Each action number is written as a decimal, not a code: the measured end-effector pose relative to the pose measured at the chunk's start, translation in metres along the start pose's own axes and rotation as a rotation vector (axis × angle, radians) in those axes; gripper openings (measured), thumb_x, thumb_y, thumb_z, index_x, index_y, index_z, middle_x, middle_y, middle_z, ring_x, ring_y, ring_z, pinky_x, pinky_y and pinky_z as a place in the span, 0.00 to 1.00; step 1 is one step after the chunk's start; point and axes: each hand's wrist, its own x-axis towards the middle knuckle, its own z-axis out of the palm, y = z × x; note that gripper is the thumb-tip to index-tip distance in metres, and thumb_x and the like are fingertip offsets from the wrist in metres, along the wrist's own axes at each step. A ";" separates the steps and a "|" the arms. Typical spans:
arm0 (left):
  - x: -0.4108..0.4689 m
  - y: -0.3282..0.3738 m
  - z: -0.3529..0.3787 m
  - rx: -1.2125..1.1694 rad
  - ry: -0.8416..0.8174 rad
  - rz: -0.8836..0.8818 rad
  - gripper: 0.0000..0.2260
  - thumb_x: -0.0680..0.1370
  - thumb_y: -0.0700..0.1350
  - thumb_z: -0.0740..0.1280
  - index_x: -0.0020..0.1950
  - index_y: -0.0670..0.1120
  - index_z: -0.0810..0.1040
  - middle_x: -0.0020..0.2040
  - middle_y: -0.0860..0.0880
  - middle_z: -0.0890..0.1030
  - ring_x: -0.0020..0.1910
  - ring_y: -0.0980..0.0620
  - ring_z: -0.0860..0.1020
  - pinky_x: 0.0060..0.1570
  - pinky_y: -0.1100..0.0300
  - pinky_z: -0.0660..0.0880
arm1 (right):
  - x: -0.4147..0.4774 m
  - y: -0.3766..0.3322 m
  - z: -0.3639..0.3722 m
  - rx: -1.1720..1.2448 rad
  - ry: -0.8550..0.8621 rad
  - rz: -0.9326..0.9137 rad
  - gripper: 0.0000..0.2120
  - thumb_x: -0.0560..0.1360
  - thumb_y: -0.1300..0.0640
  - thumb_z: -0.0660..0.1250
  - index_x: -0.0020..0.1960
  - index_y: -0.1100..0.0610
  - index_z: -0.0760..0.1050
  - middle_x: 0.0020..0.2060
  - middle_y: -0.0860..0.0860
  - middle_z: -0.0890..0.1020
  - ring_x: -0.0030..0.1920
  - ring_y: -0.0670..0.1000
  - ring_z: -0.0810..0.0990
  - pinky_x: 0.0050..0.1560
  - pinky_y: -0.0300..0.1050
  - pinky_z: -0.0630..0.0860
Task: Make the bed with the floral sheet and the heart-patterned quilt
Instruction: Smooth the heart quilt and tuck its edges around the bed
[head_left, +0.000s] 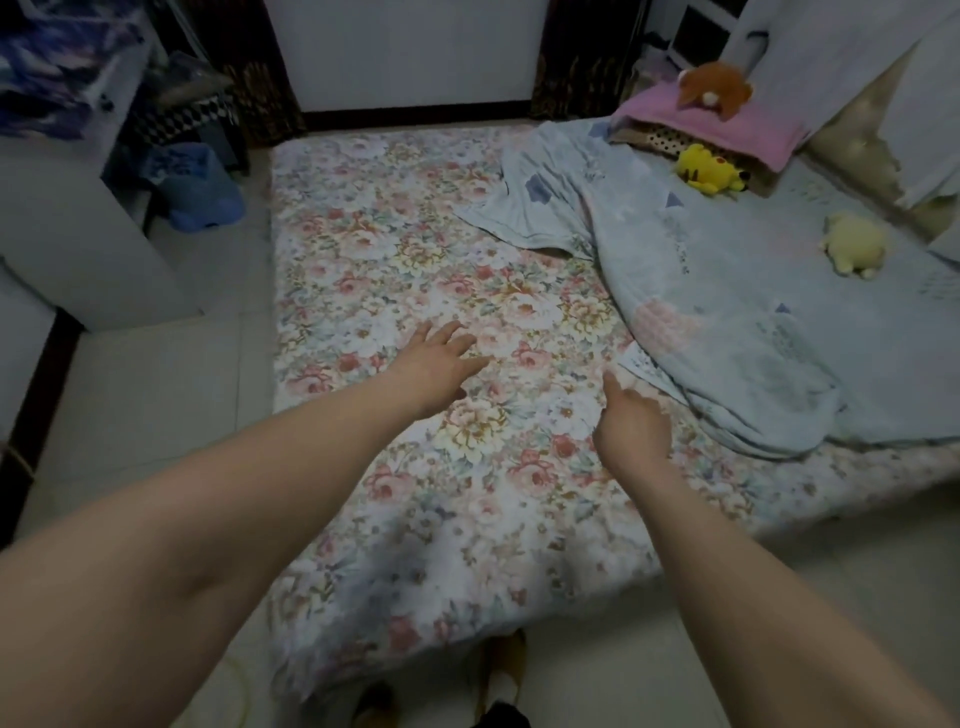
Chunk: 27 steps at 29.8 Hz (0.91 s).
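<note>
Both forearms are extended over the near corner of the bed, where the floral sheet (426, 519) is laid flat. The left hand (439, 358) is held over it with fingers apart. The right hand (631, 421) is seen from behind, thumb out and fingers loosely bent on nothing, just short of the near edge of the heart-patterned quilt (727, 312), which is bunched on the right half. That edge is best pinched at two well-separated places and drawn leftward, low and evenly, so the sheet is not rucked. The pale plush toy (854, 244) beyond should probably be lifted off first.
</note>
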 end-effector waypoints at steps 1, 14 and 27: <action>-0.012 -0.011 0.003 0.005 0.012 0.003 0.28 0.83 0.52 0.61 0.80 0.54 0.54 0.81 0.46 0.50 0.79 0.43 0.45 0.76 0.40 0.48 | -0.011 -0.012 0.001 0.022 0.015 0.004 0.34 0.80 0.59 0.60 0.81 0.51 0.47 0.71 0.57 0.69 0.68 0.61 0.69 0.63 0.54 0.69; -0.121 -0.094 0.035 0.034 0.199 0.189 0.29 0.82 0.55 0.60 0.80 0.56 0.52 0.81 0.48 0.52 0.80 0.44 0.46 0.76 0.41 0.46 | -0.125 -0.107 0.016 0.148 0.377 -0.246 0.26 0.81 0.54 0.59 0.78 0.52 0.60 0.67 0.57 0.75 0.63 0.60 0.74 0.60 0.59 0.73; -0.213 -0.246 0.026 0.087 0.629 0.458 0.28 0.80 0.55 0.60 0.79 0.52 0.59 0.79 0.44 0.59 0.78 0.40 0.54 0.75 0.38 0.50 | -0.217 -0.233 -0.036 0.081 0.568 -0.179 0.24 0.83 0.48 0.55 0.78 0.49 0.60 0.72 0.58 0.70 0.71 0.61 0.69 0.67 0.60 0.67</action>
